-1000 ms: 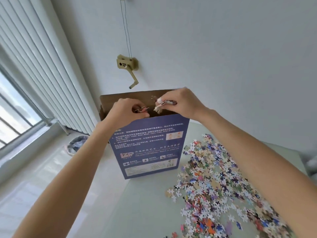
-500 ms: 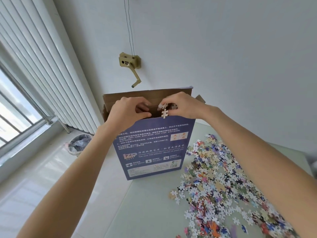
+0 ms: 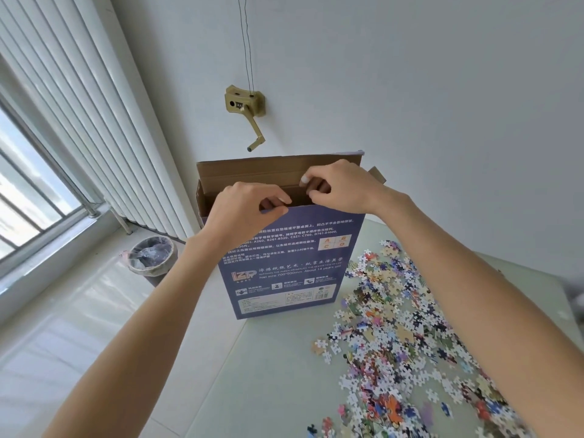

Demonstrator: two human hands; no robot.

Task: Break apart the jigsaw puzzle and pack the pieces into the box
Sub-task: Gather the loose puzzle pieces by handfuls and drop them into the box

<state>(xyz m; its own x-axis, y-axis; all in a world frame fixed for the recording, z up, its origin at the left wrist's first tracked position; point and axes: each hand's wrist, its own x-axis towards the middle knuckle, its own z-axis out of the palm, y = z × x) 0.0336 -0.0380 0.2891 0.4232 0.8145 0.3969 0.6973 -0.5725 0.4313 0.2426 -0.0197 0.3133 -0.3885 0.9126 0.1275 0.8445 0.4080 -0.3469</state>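
Observation:
The blue puzzle box (image 3: pixel 284 267) stands upright on the table, its brown top flap (image 3: pixel 252 172) open at the back. Both hands hover at the box's mouth. My left hand (image 3: pixel 243 210) has its fingers curled over the front rim, the thumb lying along the top edge, and no piece shows in it. My right hand (image 3: pixel 341 188) is just right of it over the opening, fingers curled, also with no piece showing. A large heap of loose colourful puzzle pieces (image 3: pixel 404 343) is spread over the table to the right of the box.
The pale green table (image 3: pixel 268 374) has its left edge near the box. On the floor to the left stands a lined waste bin (image 3: pixel 151 254). A brass crank (image 3: pixel 246 109) is fixed to the wall behind the box. Vertical blinds cover the window at left.
A second ago both hands pinched puzzle pieces over the box opening. Half a second ago a piece dangled from the right fingers. Now no pieces are visible in either hand.

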